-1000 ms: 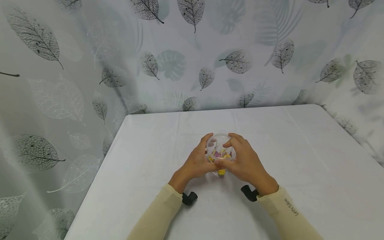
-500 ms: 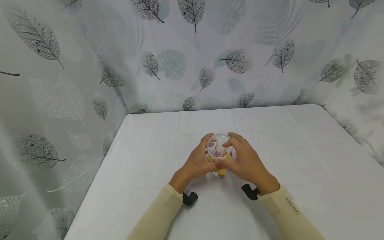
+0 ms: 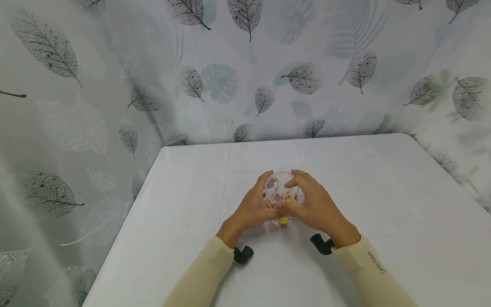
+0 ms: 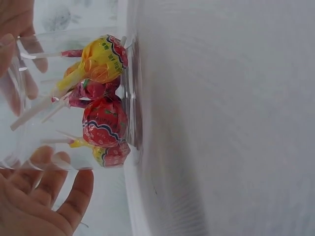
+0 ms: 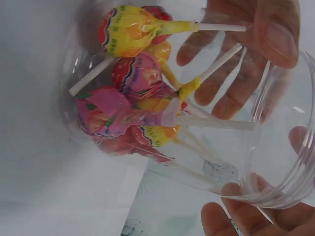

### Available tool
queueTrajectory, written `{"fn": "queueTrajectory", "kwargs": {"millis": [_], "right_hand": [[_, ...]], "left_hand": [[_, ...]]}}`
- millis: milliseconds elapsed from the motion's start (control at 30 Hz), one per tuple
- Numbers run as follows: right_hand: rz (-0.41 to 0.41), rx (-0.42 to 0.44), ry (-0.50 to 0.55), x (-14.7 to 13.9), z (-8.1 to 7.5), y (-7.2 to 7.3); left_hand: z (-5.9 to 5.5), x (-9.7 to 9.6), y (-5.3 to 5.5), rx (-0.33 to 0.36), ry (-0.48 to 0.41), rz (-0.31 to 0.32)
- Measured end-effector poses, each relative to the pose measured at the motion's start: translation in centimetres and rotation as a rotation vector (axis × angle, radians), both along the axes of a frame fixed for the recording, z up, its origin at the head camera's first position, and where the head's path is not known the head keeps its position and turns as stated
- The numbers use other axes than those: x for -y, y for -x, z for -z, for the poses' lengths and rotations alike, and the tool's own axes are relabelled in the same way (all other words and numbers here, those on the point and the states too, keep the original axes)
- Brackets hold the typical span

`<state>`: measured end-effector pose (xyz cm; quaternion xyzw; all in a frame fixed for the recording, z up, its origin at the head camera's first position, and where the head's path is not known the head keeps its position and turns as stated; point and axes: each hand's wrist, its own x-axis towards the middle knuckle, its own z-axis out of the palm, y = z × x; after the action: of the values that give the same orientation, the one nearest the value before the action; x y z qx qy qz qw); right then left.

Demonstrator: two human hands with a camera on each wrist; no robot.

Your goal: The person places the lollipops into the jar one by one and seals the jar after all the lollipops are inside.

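A clear plastic jar [image 3: 277,183] stands upright on the white table, with several wrapped lollipops [image 3: 284,197] inside. From the left, my left hand [image 3: 251,207] grips the jar's upper part, thumb at the near side and fingers round the far side. My right hand [image 3: 315,205] holds the same upper part from the right, its thumb meeting the left one. The wrist views show a red lollipop [image 4: 104,123], a yellow lollipop [image 5: 128,32] and a pink lollipop [image 5: 103,112], mostly heads down and sticks up. Whether a lid covers the jar, I cannot tell.
A white cloth covers the table [image 3: 199,187]. Leaf-patterned curtains [image 3: 153,64] hang behind it and along both sides. Black curved pieces [image 3: 243,255] sit at both wrists, beside the light sleeves [image 3: 199,273].
My right hand and wrist have shifted very slightly to the right. Both hands keep their grip, and the jar stays in practically the same place.
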<state>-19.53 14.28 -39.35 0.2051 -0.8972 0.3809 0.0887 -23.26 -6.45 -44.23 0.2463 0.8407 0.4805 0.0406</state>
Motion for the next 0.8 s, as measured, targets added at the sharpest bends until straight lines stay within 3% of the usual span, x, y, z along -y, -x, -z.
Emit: {"fn": "queueTrajectory", "kwargs": {"millis": [267,533,800], "right_hand": [[0.062,-0.074,-0.075,0.62,0.04,-0.18],[0.021,-0.011,-0.069,0.21,0.07,0.01],[0.07,-0.093,-0.105,0.44,0.2,-0.27]], "left_hand": [[-0.05,0.07,0.03,-0.016,0.006,-0.005],[-0.09,-0.01,-0.05,0.003,0.004,-0.003],[-0.12,-0.13,-0.14,0.001,0.005,-0.003]]}}
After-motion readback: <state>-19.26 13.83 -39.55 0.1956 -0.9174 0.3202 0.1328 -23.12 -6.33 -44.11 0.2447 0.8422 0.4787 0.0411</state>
